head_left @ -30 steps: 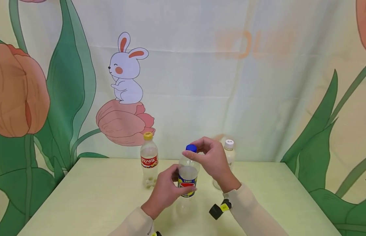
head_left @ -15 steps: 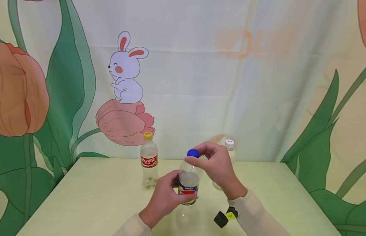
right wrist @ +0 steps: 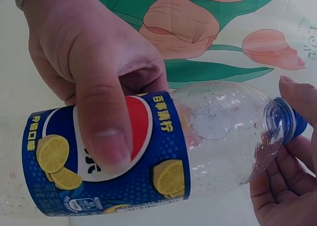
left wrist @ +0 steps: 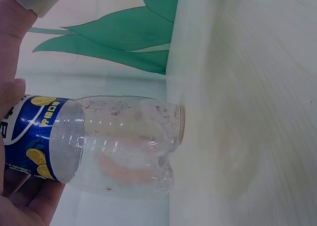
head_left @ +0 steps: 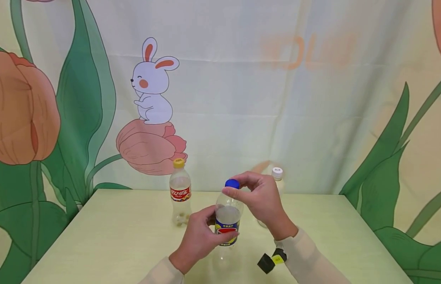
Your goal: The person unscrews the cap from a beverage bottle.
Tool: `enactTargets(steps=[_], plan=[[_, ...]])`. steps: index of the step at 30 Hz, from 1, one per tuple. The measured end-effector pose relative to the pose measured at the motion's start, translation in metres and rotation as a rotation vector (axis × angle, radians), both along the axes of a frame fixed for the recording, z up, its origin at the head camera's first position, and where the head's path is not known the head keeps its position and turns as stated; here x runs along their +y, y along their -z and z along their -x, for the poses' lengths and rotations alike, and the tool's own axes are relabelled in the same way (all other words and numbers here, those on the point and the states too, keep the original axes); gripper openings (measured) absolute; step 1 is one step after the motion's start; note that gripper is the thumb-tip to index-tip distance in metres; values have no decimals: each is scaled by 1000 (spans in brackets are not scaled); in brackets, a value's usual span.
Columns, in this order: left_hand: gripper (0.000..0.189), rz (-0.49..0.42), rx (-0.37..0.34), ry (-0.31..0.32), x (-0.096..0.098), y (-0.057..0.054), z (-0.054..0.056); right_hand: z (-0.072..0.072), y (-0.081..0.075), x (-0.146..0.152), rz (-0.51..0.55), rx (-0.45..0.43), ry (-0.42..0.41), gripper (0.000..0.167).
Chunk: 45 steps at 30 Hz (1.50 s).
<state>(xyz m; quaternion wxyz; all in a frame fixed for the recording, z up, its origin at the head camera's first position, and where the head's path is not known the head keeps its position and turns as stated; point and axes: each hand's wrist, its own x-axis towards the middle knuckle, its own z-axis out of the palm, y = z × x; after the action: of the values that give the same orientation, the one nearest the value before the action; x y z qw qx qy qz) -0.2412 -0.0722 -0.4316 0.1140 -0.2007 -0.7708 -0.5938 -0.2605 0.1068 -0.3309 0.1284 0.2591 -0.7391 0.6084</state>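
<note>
An upright clear plastic soda bottle (head_left: 228, 215) with a blue lemon-patterned label stands out between my hands. My left hand (head_left: 199, 236) grips it round the label, thumb across the front. In the right wrist view that thumb (right wrist: 109, 132) lies over the red and white logo. Up at the neck, my right hand (head_left: 261, 197) pinches the blue cap (head_left: 232, 183) between thumb and fingers. The cap sits on the neck, seen at the right edge of the right wrist view. Small droplets cling inside the bottle (left wrist: 124, 141), whose lower part shows in the left wrist view.
Behind to the left stands a clear bottle (head_left: 180, 193) with a yellow cap and red label. A white-capped bottle (head_left: 277, 173) is partly hidden behind my right hand. The pale table (head_left: 117, 236) ends at a printed curtain (head_left: 220, 98).
Over the first half second, both hands and the bottle shifted slightly down and right in the head view. Since then they have stayed almost still, the right hand keeping its pinch on the cap.
</note>
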Motion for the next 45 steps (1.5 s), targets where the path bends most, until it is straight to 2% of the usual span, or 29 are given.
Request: enactTargets(steps=[6,19,31,38,45], plan=[[46,14,24,-1,-1,0,0,1,0,1,-1,26,-18,14],[46,31,29,48,-3,0,4,4,-1,3,-9,66,-65,16],[48,28,8,58,-5,-1,2,9,1,7,-23,57,-167,21],[48,11,36,69,-5,1,3,13,4,11,-21,68,-256,20],[50,16,11,70,-5,3,3,16,7,12,-22,55,-325,23]])
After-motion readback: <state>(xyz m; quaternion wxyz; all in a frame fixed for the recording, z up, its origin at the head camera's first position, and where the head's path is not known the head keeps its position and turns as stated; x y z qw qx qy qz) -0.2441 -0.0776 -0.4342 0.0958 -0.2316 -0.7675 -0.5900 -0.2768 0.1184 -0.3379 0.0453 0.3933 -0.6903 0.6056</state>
